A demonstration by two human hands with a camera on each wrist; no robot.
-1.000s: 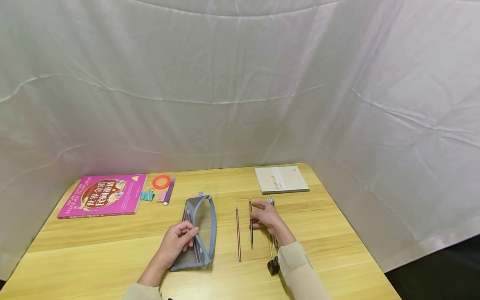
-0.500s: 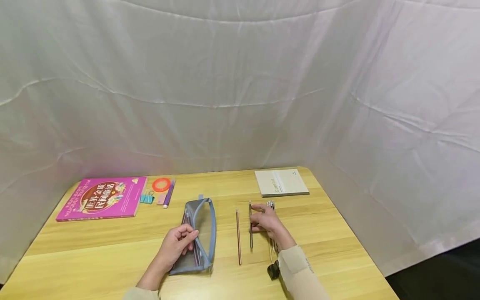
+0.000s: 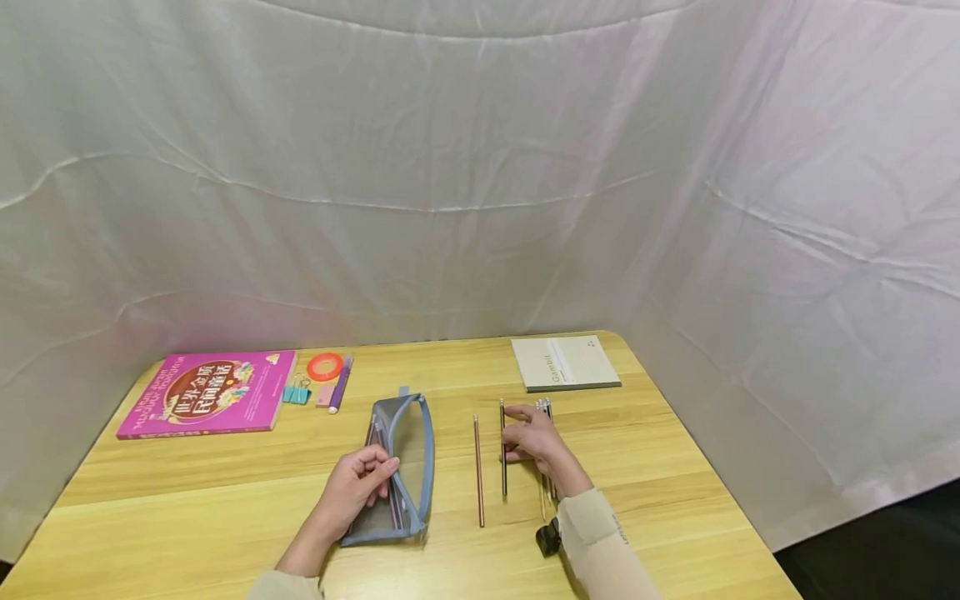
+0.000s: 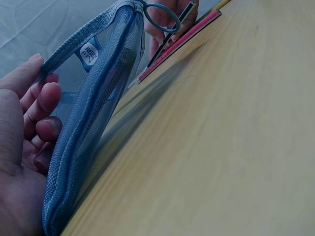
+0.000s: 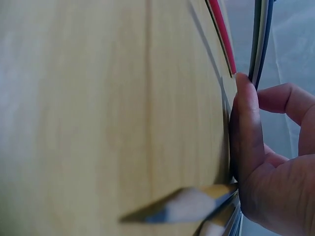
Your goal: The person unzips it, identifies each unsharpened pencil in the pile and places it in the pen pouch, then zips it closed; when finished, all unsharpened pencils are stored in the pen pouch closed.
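My left hand (image 3: 360, 487) pinches the edge of a blue-grey mesh pencil case (image 3: 426, 467), its zip undone and its mouth spread apart. A few pencils (image 3: 395, 504) lie inside the case, showing through the mesh. The thumb and fingers of my right hand (image 3: 531, 437) pinch a dark pencil (image 3: 504, 479) by its middle. Between that pencil and the case lies a reddish pencil (image 3: 478, 471) on the table. More pencils (image 3: 543, 500) lie beneath my right hand and wrist, partly hidden; in the right wrist view a sharpened pencil tip (image 5: 182, 206) shows below the palm.
A pink book (image 3: 210, 392) lies at the back left of the wooden table (image 3: 187, 517). Beside it are teal binder clips (image 3: 296, 393), an orange tape roll (image 3: 325, 377), a pink eraser (image 3: 325, 395) and a purple marker (image 3: 341, 385). A pale notebook (image 3: 566, 362) lies at the back right.
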